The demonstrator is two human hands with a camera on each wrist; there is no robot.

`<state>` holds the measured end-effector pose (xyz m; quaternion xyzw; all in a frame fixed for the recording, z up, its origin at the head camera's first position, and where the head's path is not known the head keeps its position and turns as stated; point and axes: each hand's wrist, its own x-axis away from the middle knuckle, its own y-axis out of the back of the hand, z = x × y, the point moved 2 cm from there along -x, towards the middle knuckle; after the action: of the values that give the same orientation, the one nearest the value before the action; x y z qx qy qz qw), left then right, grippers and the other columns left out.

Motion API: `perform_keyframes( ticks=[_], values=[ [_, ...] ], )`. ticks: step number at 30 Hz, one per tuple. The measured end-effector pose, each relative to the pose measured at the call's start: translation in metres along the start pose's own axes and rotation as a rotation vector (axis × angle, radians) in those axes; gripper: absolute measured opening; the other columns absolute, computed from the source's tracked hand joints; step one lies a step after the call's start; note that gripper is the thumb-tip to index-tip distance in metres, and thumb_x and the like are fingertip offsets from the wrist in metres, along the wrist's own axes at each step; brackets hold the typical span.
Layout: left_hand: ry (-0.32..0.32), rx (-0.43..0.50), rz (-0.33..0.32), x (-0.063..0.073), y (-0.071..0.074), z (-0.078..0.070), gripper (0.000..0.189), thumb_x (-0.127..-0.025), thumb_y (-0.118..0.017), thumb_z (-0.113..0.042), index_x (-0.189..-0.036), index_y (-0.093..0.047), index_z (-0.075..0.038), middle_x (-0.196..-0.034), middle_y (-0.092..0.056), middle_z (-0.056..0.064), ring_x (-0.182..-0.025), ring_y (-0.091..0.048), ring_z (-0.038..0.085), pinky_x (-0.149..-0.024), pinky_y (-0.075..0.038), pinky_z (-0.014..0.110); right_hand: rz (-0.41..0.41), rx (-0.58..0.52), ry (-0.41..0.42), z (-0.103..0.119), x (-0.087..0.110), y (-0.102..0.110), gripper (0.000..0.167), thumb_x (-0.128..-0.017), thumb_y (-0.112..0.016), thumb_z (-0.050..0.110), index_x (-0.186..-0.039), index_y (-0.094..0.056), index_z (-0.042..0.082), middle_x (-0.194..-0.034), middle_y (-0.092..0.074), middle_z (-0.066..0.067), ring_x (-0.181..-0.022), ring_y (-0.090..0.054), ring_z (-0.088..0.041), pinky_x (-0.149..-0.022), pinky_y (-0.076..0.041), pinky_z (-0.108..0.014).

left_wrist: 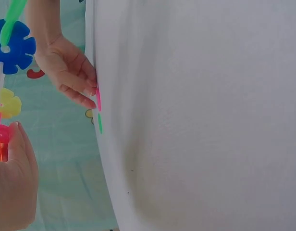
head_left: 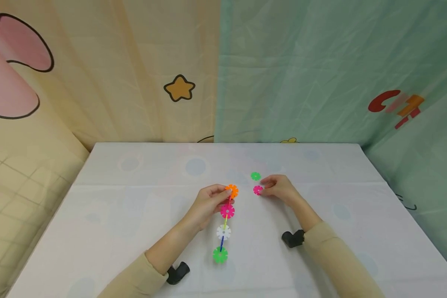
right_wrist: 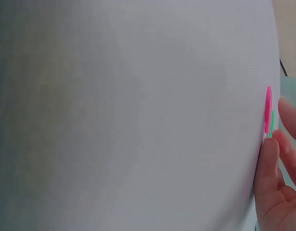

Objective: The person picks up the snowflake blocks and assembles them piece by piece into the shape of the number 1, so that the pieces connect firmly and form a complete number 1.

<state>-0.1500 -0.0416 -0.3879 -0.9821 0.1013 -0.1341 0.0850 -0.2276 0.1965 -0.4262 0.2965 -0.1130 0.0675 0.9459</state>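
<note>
My left hand [head_left: 207,203] pinches the orange disc [head_left: 234,191] at the top of a chain of notched plastic snowflake discs [head_left: 227,211]. Pink, yellow, white, blue and green pieces hang below it, slotted together, some seen edge-on; a blue disc [left_wrist: 16,50] and a yellow one [left_wrist: 9,103] show broadly in the left wrist view. Across from it, my right hand [head_left: 281,188] reaches to a loose pink disc [head_left: 258,190] on the table, thumb at its edge and other fingers apart from it. A loose green disc [head_left: 255,176] lies just beyond.
A white cloth with pale spots covers the table [head_left: 134,231]. Behind it hangs a printed curtain [head_left: 283,82], yellow on the left and green on the right. Black straps with protruding mounts [head_left: 179,273] sit at both wrists.
</note>
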Motion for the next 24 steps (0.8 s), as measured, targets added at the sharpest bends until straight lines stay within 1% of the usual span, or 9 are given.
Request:
perform_keyframes(
  ticks=[4, 7, 10, 15, 17, 21, 24],
  values=[
    [0.007, -0.016, -0.002, -0.0001, 0.0002, 0.0008, 0.021, -0.092, -0.058, -0.011, -0.105, -0.06, 0.005, -0.091, -0.065, 0.006, -0.08, -0.063, 0.015, -0.075, -0.053, 0.023, -0.018, 0.131, 0.027, 0.0026, -0.0032, -0.005, 0.03, -0.075, -0.079, 0.014, -0.1, -0.066, 0.003, -0.078, -0.053, -0.007, -0.073, -0.048, -0.02, -0.059, -0.043, -0.023],
    [0.01, -0.023, -0.004, 0.0002, 0.0001, 0.0008, 0.022, -0.092, -0.058, -0.011, -0.106, -0.06, 0.005, -0.092, -0.065, 0.007, -0.08, -0.063, 0.015, -0.075, -0.052, 0.023, -0.028, 0.168, 0.041, 0.0047, -0.0042, -0.0078, 0.027, -0.073, -0.08, 0.013, -0.094, -0.065, 0.003, -0.073, -0.05, -0.006, -0.068, -0.046, -0.019, -0.055, -0.039, -0.025],
    [0.01, -0.024, -0.004, 0.0004, 0.0001, 0.0005, 0.022, -0.092, -0.058, -0.011, -0.106, -0.06, 0.005, -0.092, -0.065, 0.007, -0.08, -0.063, 0.015, -0.075, -0.052, 0.023, -0.03, 0.16, 0.037, 0.0062, -0.0042, -0.0092, 0.026, -0.072, -0.08, 0.011, -0.091, -0.064, 0.003, -0.072, -0.049, -0.006, -0.068, -0.045, -0.019, -0.055, -0.038, -0.025],
    [0.013, -0.022, -0.004, 0.0003, -0.0001, 0.0008, 0.022, -0.092, -0.058, -0.011, -0.106, -0.06, 0.005, -0.092, -0.065, 0.007, -0.08, -0.063, 0.015, -0.075, -0.052, 0.023, -0.019, 0.155, 0.055, 0.0073, -0.0028, -0.0104, 0.027, -0.072, -0.079, 0.008, -0.091, -0.061, 0.002, -0.076, -0.05, -0.007, -0.071, -0.046, -0.02, -0.057, -0.04, -0.025],
    [0.013, -0.024, -0.005, 0.0004, -0.0001, 0.0014, 0.022, -0.092, -0.059, -0.012, -0.106, -0.06, 0.005, -0.093, -0.065, 0.007, -0.08, -0.063, 0.015, -0.075, -0.053, 0.023, -0.011, 0.154, 0.064, 0.0078, -0.0015, -0.0107, 0.026, -0.074, -0.077, 0.007, -0.092, -0.059, 0.002, -0.078, -0.051, -0.007, -0.072, -0.047, -0.02, -0.058, -0.041, -0.025],
    [0.008, -0.025, -0.002, 0.0003, -0.0003, 0.0026, 0.023, -0.092, -0.059, -0.013, -0.106, -0.06, 0.005, -0.094, -0.064, 0.008, -0.081, -0.064, 0.015, -0.076, -0.052, 0.024, 0.007, 0.118, 0.073, 0.0082, 0.002, -0.0094, 0.02, -0.08, -0.072, 0.004, -0.095, -0.058, 0.0, -0.077, -0.052, -0.007, -0.071, -0.048, -0.02, -0.06, -0.043, -0.024],
    [0.008, -0.019, 0.002, 0.0008, -0.0008, 0.0032, 0.022, -0.092, -0.059, -0.013, -0.106, -0.06, 0.005, -0.093, -0.064, 0.007, -0.08, -0.063, 0.015, -0.076, -0.052, 0.024, 0.026, 0.069, 0.069, 0.0071, 0.0045, -0.0077, 0.022, -0.083, -0.068, 0.004, -0.102, -0.06, -0.001, -0.076, -0.054, -0.007, -0.069, -0.049, -0.019, -0.061, -0.044, -0.023]
  ],
)
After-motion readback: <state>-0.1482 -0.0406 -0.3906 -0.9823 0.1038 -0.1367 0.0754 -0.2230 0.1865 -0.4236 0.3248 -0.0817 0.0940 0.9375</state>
